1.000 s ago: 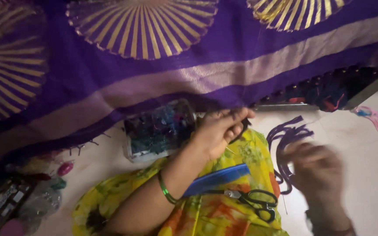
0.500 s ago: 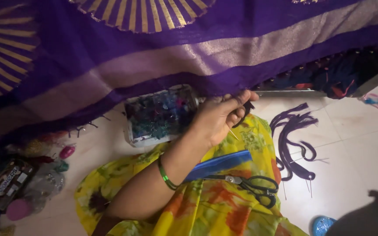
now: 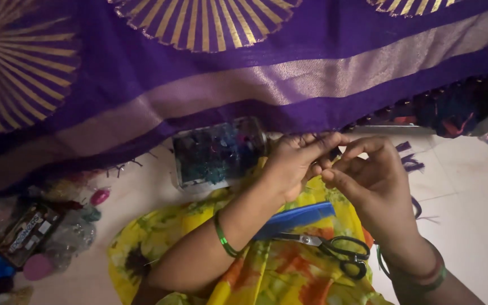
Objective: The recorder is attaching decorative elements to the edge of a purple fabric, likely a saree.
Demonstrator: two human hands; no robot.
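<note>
A purple cloth (image 3: 244, 96) with gold fan patterns and a pale band hangs across the upper view. My left hand (image 3: 295, 164) pinches the cloth's lower fringe edge, a green bangle on its wrist. My right hand (image 3: 374, 183) meets it fingertip to fingertip at the same spot on the fringe. What lies between the fingers is too small to tell. Below the hands, a blue comb (image 3: 295, 219) and black-handled scissors (image 3: 334, 251) rest on my yellow patterned lap (image 3: 266, 271).
A clear plastic box (image 3: 216, 152) of dark threads sits on the floor left of my hands. Loose purple threads (image 3: 410, 164) lie behind my right hand. Small packets and pink spools (image 3: 40, 237) are scattered at lower left.
My right hand, out of view half a second ago, has come in and joined my left hand at the cloth's fringe. The view has shifted slightly.
</note>
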